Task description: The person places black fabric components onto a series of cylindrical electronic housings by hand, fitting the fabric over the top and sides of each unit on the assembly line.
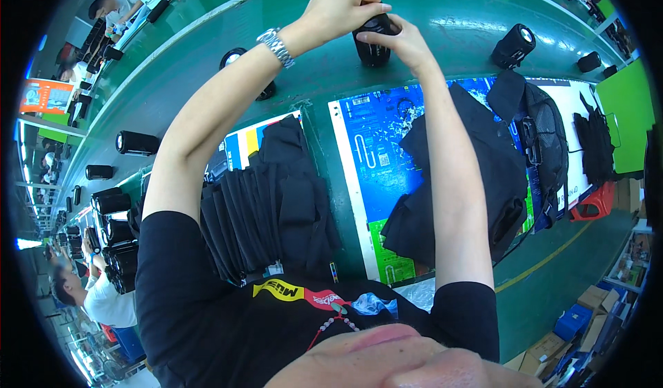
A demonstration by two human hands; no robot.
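Observation:
Both my arms reach out over the green bench to a black cylindrical speaker that stands upright. My left hand, with a metal watch on its wrist, curls its fingers over the speaker's top end. From the other side my right hand closes round the upper part, its fingers near those of the left. What the fingertips press on at the top is partly hidden. Below my forearms lie a stack of folded black cloth pieces on the left and a loose pile of black cloth on the right.
More black cylinders lie along the green bench, one at the right and others at the left. Printed blue sheets lie under the cloth. A red stool and cardboard boxes are at the right. Co-workers sit at the left.

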